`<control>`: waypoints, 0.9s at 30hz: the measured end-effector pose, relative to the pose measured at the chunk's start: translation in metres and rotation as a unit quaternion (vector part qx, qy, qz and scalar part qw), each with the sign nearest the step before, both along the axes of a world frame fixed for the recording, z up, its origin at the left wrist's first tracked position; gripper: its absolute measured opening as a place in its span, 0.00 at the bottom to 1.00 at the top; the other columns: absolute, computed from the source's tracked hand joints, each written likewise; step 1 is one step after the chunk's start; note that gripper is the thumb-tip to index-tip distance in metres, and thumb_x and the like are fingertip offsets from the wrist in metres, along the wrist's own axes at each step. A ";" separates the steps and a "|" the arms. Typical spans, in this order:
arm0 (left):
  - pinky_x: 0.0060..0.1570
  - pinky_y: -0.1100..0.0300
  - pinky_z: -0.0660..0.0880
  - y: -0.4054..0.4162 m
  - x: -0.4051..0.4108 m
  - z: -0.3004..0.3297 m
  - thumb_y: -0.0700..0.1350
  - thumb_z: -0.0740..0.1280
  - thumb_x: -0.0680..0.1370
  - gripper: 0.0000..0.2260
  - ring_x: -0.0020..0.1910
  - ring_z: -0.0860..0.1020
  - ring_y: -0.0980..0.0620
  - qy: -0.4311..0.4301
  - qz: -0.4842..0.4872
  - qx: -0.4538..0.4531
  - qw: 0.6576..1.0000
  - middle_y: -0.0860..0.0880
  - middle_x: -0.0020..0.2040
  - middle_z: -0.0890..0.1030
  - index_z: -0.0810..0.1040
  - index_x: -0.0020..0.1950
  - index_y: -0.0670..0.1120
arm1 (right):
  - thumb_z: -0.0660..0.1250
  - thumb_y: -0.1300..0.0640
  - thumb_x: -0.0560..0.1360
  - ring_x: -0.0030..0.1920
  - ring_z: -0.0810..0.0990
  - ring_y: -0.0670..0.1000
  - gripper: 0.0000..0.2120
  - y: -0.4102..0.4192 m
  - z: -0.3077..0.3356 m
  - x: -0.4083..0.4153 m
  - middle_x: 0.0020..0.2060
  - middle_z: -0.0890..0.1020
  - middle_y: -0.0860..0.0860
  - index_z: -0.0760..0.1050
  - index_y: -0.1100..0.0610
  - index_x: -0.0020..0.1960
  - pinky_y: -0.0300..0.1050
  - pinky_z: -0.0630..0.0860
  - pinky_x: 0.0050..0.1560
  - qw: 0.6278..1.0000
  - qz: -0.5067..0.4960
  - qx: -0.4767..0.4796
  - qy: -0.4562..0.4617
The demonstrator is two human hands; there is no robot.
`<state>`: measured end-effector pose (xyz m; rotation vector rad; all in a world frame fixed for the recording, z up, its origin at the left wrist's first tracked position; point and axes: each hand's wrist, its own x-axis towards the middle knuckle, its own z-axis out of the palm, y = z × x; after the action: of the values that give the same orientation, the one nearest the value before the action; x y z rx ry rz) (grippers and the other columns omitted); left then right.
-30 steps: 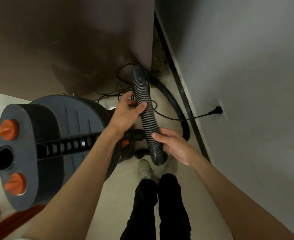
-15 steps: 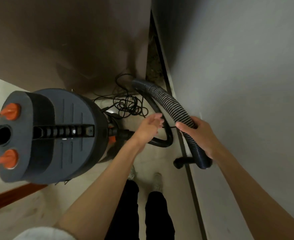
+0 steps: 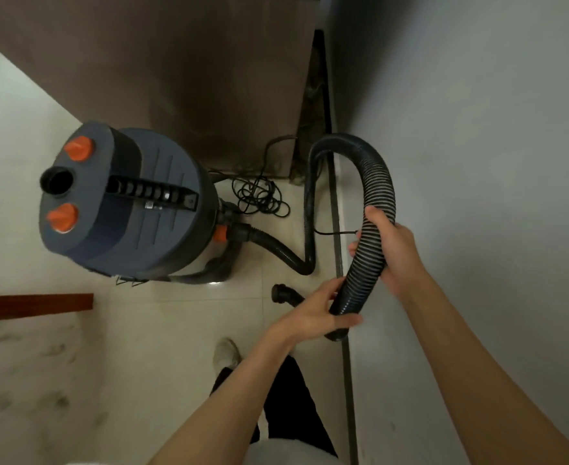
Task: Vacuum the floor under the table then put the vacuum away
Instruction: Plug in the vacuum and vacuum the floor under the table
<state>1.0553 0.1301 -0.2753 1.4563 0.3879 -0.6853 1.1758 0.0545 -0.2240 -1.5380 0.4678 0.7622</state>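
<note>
A dark grey canister vacuum (image 3: 132, 203) with orange knobs stands on the tile floor at the left. Its black ribbed hose (image 3: 378, 182) leaves the canister's side, loops up along the wall and arches back down toward me. My right hand (image 3: 392, 250) grips the hose partway down the arch. My left hand (image 3: 313, 313) holds the hose's smooth lower end, thumb beneath it. A black hose end piece (image 3: 281, 293) lies on the floor just left of my left hand.
A grey wall (image 3: 477, 162) runs along the right, with a dark skirting strip (image 3: 338, 229). A brown cabinet panel (image 3: 175, 72) stands behind the vacuum. A tangle of black cord (image 3: 259, 196) lies on the floor. My shoe (image 3: 227, 354) and a red-brown wooden strip (image 3: 31, 305) are below.
My left hand has left the canister side and taken hold of the hose's lower end. The right hand has slid higher along the hose. The hose loop now arches taller against the wall.
</note>
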 end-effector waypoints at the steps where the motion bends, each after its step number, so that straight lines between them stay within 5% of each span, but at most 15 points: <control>1: 0.62 0.60 0.69 0.001 -0.008 0.004 0.43 0.71 0.74 0.30 0.63 0.69 0.53 -0.002 0.007 0.009 1.000 0.48 0.65 0.71 0.62 0.72 0.47 | 0.67 0.54 0.76 0.29 0.79 0.50 0.09 -0.001 0.003 -0.008 0.33 0.77 0.53 0.73 0.60 0.49 0.45 0.80 0.38 1.000 0.009 0.009 0.013; 7: 0.56 0.56 0.75 0.012 -0.082 0.019 0.41 0.72 0.72 0.25 0.53 0.75 0.53 0.009 -0.008 0.029 1.000 0.51 0.52 0.75 0.67 0.67 0.47 | 0.66 0.57 0.76 0.34 0.80 0.55 0.10 0.006 0.018 -0.074 0.37 0.78 0.57 0.70 0.60 0.54 0.53 0.82 0.41 0.996 0.088 -0.009 0.020; 11: 0.62 0.52 0.73 0.027 -0.147 0.022 0.42 0.72 0.70 0.31 0.60 0.74 0.49 0.015 -0.027 0.035 0.999 0.46 0.60 0.75 0.64 0.70 0.48 | 0.70 0.50 0.74 0.41 0.81 0.57 0.16 0.009 0.019 -0.133 0.42 0.79 0.59 0.71 0.59 0.55 0.57 0.81 0.48 0.995 0.081 -0.002 0.061; 15: 0.61 0.56 0.72 0.045 -0.222 0.025 0.37 0.70 0.72 0.26 0.59 0.74 0.49 0.017 -0.057 0.071 0.996 0.46 0.58 0.75 0.67 0.68 0.45 | 0.67 0.61 0.74 0.38 0.78 0.55 0.07 0.007 0.016 -0.200 0.38 0.77 0.57 0.71 0.60 0.49 0.56 0.76 0.56 0.989 0.001 0.086 0.123; 18: 0.57 0.56 0.73 0.053 -0.274 0.033 0.38 0.70 0.72 0.23 0.55 0.75 0.50 0.026 -0.072 0.092 0.993 0.47 0.55 0.76 0.69 0.66 0.45 | 0.66 0.64 0.74 0.36 0.77 0.52 0.06 0.003 0.017 -0.249 0.37 0.76 0.55 0.71 0.61 0.50 0.52 0.76 0.53 0.979 -0.064 0.123 0.151; 24: 0.42 0.65 0.68 0.061 -0.347 0.065 0.37 0.68 0.73 0.14 0.41 0.71 0.59 0.033 -0.123 0.092 0.988 0.54 0.42 0.71 0.69 0.49 0.54 | 0.67 0.46 0.74 0.34 0.76 0.51 0.17 -0.013 0.032 -0.326 0.36 0.76 0.55 0.71 0.59 0.50 0.48 0.78 0.41 0.961 -0.139 0.142 0.191; 27: 0.42 0.64 0.68 0.062 -0.372 0.084 0.38 0.67 0.73 0.14 0.41 0.71 0.58 0.034 -0.140 0.113 0.983 0.54 0.42 0.71 0.68 0.45 0.57 | 0.68 0.53 0.75 0.36 0.77 0.52 0.14 -0.024 0.042 -0.343 0.40 0.76 0.56 0.71 0.59 0.56 0.48 0.80 0.38 0.956 -0.146 0.161 0.199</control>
<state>0.6830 0.1925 -0.1909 1.7254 0.3228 -0.9423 0.8326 0.0302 -0.1816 -0.9826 0.8075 0.8691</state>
